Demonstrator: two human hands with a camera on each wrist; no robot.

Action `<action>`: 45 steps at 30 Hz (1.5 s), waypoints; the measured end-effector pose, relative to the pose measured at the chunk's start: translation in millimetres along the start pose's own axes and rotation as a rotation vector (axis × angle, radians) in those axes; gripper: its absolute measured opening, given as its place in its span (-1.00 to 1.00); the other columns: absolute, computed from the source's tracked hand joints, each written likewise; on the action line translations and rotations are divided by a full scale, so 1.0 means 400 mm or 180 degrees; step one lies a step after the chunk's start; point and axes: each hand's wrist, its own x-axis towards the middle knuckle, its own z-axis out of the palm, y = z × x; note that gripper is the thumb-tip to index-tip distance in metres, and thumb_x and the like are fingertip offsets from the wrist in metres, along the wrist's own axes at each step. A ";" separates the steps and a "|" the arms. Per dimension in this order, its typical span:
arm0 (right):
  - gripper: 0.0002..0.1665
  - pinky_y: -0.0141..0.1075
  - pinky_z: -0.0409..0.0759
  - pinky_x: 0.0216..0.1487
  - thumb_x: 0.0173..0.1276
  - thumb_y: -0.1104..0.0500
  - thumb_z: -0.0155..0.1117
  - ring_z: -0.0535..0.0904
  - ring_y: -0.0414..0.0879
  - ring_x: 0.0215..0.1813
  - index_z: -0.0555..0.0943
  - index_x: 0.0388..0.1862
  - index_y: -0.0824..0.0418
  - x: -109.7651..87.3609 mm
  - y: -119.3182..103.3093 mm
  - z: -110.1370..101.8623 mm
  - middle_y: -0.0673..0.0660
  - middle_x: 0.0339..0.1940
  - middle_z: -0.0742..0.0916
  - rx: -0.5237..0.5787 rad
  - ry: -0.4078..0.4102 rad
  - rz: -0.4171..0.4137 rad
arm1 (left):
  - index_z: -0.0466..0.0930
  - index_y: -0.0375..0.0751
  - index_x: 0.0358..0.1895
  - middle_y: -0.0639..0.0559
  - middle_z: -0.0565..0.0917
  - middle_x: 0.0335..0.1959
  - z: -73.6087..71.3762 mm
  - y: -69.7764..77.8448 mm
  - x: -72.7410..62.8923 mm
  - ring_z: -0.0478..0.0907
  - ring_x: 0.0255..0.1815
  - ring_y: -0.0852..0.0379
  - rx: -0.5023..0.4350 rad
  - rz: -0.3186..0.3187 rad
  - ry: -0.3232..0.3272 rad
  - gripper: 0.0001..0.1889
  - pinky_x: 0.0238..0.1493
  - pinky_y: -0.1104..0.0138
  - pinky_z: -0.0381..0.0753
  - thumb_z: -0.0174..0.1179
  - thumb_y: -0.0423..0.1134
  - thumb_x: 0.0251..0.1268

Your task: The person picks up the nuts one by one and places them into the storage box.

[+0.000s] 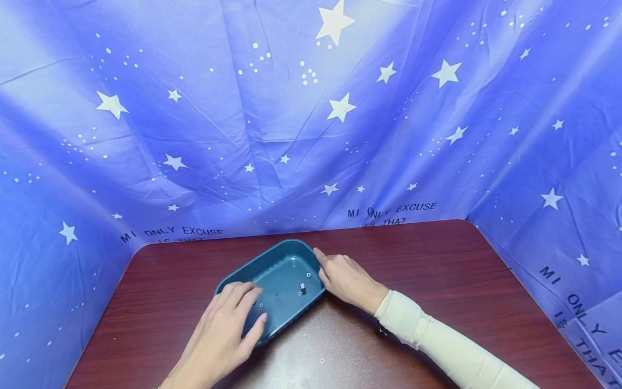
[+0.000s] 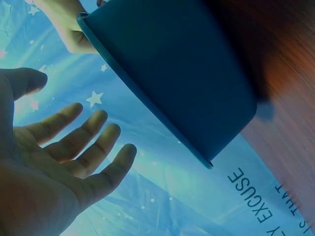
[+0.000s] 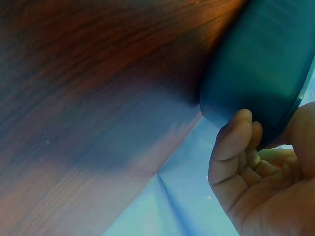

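A teal plastic bin (image 1: pixel 277 282) with rounded corners sits at an angle on the table. My right hand (image 1: pixel 351 276) grips the rim at its right end; in the right wrist view the curled fingers (image 3: pixel 230 140) are against the outer wall. Over the near left side of the bin my left hand (image 1: pixel 224 319) hovers, fingers spread and loosely bent, holding nothing. The left wrist view shows that palm (image 2: pixel 44 182) beside the rim. Inside the bin lie a small dark block (image 1: pixel 303 288) with a pale face and several tiny pale rings (image 1: pixel 261 305).
Two tiny pale rings, one (image 1: pixel 304 336) nearer the bin and another (image 1: pixel 322 361) closer to me, lie on the dark red wooden table (image 1: pixel 437 270). A blue star-printed cloth (image 1: pixel 291 119) hangs behind the table and along both sides.
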 end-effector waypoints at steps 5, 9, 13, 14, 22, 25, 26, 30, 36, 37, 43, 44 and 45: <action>-0.38 -0.24 0.63 -0.47 0.53 0.31 0.21 0.50 -0.20 -0.49 0.51 0.49 0.58 -0.002 -0.001 0.001 -0.08 -0.59 0.50 0.0019 -0.0012 0.0011 | 0.74 -0.30 0.19 -0.08 0.74 0.14 -0.001 0.009 -0.002 0.63 0.19 -0.06 -0.0054 0.0054 -0.0028 -0.54 0.12 -0.07 0.73 0.40 -0.11 0.31; -0.39 -0.25 0.64 -0.47 0.53 0.31 0.21 0.50 -0.20 -0.49 0.51 0.48 0.58 0.000 -0.001 0.002 -0.08 -0.59 0.49 0.0019 -0.0001 0.0001 | 0.74 -0.29 0.19 -0.07 0.73 0.15 0.000 0.014 -0.003 0.63 0.20 -0.06 -0.0087 0.0090 -0.0017 -0.56 0.13 -0.05 0.73 0.37 -0.10 0.34; -0.39 -0.21 0.67 -0.46 0.52 0.31 0.23 0.51 -0.18 -0.49 0.52 0.47 0.58 0.002 0.001 0.000 -0.06 -0.60 0.50 0.0005 0.0019 -0.0017 | 0.73 -0.27 0.18 -0.08 0.72 0.16 -0.001 0.021 -0.003 0.64 0.20 -0.07 -0.0108 0.0131 -0.0026 -0.58 0.16 -0.06 0.72 0.34 -0.10 0.37; -0.39 -0.20 0.68 -0.45 0.52 0.31 0.23 0.52 -0.18 -0.49 0.52 0.47 0.58 0.002 0.001 0.000 -0.05 -0.60 0.50 0.0000 0.0016 -0.0019 | 0.74 -0.27 0.18 -0.08 0.73 0.16 -0.002 0.024 -0.003 0.65 0.20 -0.07 -0.0113 0.0142 -0.0035 -0.58 0.17 -0.05 0.71 0.33 -0.10 0.37; -0.40 -0.16 0.68 -0.45 0.53 0.31 0.24 0.53 -0.16 -0.49 0.52 0.47 0.58 0.010 0.005 -0.002 -0.06 -0.64 0.48 -0.0022 0.0035 -0.0018 | 0.73 -0.25 0.18 -0.06 0.73 0.17 -0.005 0.044 -0.003 0.64 0.22 -0.05 -0.0149 0.0244 -0.0073 -0.60 0.22 -0.03 0.68 0.26 -0.05 0.49; -0.40 -0.14 0.70 -0.45 0.54 0.30 0.24 0.54 -0.16 -0.50 0.51 0.48 0.57 0.010 0.006 -0.001 -0.08 -0.66 0.47 -0.0029 0.0009 0.0001 | 0.73 -0.24 0.17 -0.06 0.72 0.16 -0.005 0.051 -0.006 0.63 0.21 -0.05 -0.0171 0.0312 -0.0064 -0.61 0.21 -0.03 0.68 0.20 -0.02 0.57; -0.39 -0.13 0.71 -0.44 0.54 0.30 0.24 0.55 -0.16 -0.50 0.51 0.48 0.57 0.010 0.006 -0.001 -0.08 -0.65 0.48 -0.0029 0.0000 0.0004 | 0.73 -0.24 0.17 -0.06 0.72 0.16 -0.004 0.054 -0.007 0.63 0.21 -0.05 -0.0172 0.0338 -0.0065 -0.60 0.21 -0.03 0.68 0.18 -0.01 0.58; -0.40 -0.10 0.74 -0.41 0.53 0.30 0.26 0.59 -0.16 -0.47 0.52 0.47 0.56 0.007 0.003 0.001 -0.06 -0.63 0.52 -0.0012 0.0005 0.0007 | 0.72 -0.23 0.16 -0.04 0.71 0.14 0.001 0.064 -0.016 0.63 0.18 -0.06 -0.0158 0.0474 -0.0028 -0.57 0.21 -0.05 0.69 0.04 0.03 0.68; -0.40 -0.12 0.73 -0.42 0.53 0.30 0.26 0.58 -0.17 -0.47 0.53 0.47 0.56 0.007 0.002 0.000 -0.05 -0.62 0.54 0.0002 0.0031 -0.0005 | 0.72 -0.22 0.14 -0.05 0.71 0.12 0.007 0.073 -0.023 0.64 0.18 -0.07 -0.0177 0.0671 0.0021 -0.53 0.14 -0.01 0.70 -0.05 0.05 0.72; -0.40 -0.12 0.73 -0.42 0.53 0.30 0.27 0.58 -0.17 -0.47 0.52 0.47 0.56 0.007 0.002 0.000 -0.05 -0.62 0.54 0.0006 0.0031 -0.0003 | 0.72 -0.21 0.15 -0.04 0.71 0.12 0.007 0.073 -0.024 0.63 0.19 -0.07 -0.0190 0.0675 -0.0003 -0.56 0.14 0.00 0.70 0.00 0.04 0.69; -0.41 -0.10 0.74 -0.42 0.52 0.30 0.27 0.61 -0.14 -0.46 0.53 0.46 0.54 0.005 0.002 0.001 0.01 -0.59 0.60 -0.0026 0.0051 0.0002 | 0.71 -0.18 0.18 0.01 0.69 0.15 0.006 0.078 -0.026 0.61 0.21 -0.03 -0.0220 0.0696 -0.0089 -0.61 0.15 0.03 0.68 0.15 0.02 0.60; -0.41 -0.10 0.73 -0.42 0.52 0.30 0.28 0.62 -0.14 -0.46 0.54 0.46 0.54 0.005 0.002 0.001 0.03 -0.58 0.62 -0.0031 0.0059 0.0000 | 0.71 -0.18 0.18 0.01 0.69 0.15 0.006 0.079 -0.026 0.61 0.20 -0.03 -0.0213 0.0718 -0.0073 -0.60 0.14 0.03 0.69 0.10 0.03 0.64; -0.41 -0.09 0.73 -0.42 0.52 0.30 0.28 0.63 -0.14 -0.46 0.54 0.45 0.54 0.005 0.002 0.002 0.04 -0.57 0.64 -0.0030 0.0069 -0.0001 | 0.71 -0.18 0.18 0.00 0.70 0.16 0.006 0.081 -0.027 0.62 0.20 -0.03 -0.0202 0.0735 -0.0067 -0.58 0.15 0.03 0.69 0.05 0.04 0.68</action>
